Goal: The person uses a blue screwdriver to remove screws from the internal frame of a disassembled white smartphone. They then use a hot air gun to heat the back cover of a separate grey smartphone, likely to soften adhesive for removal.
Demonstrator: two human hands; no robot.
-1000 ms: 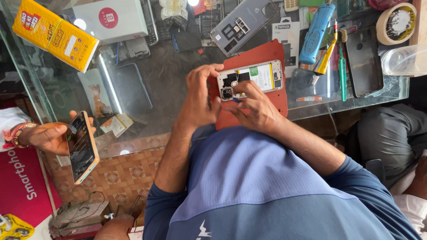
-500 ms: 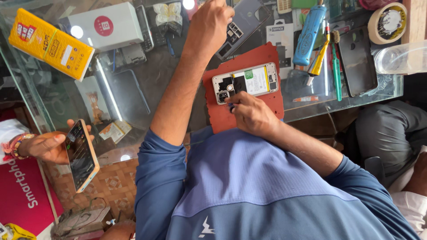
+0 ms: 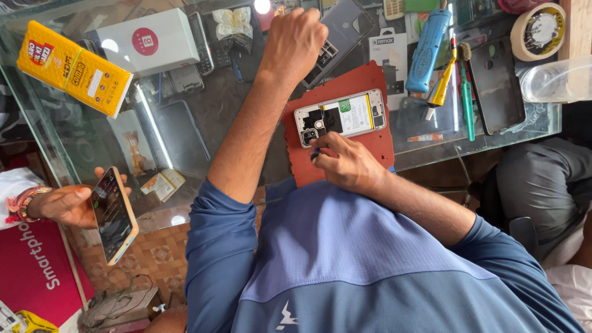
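Head view: opened smartphone (image 3: 340, 117), back cover off, battery and boards exposed, lies flat on a red work mat (image 3: 370, 80) on the glass desk (image 3: 203, 117), near frame centre. Right hand (image 3: 345, 163) sits at 6 o'clock of the phone, fingers pressed together, pinching a small dark tool tip (image 3: 315, 154) just below the camera end; left hand (image 3: 295, 43), at 11 o'clock of the phone, is curled into a loose fist over a grey back cover (image 3: 345, 28), though what it grips cannot be told. At 9 o'clock another person's hand (image 3: 68, 203) holds a lit smartphone (image 3: 115, 214); at 2 o'clock lie a blue tool (image 3: 427, 52) and a tape roll (image 3: 536, 31).
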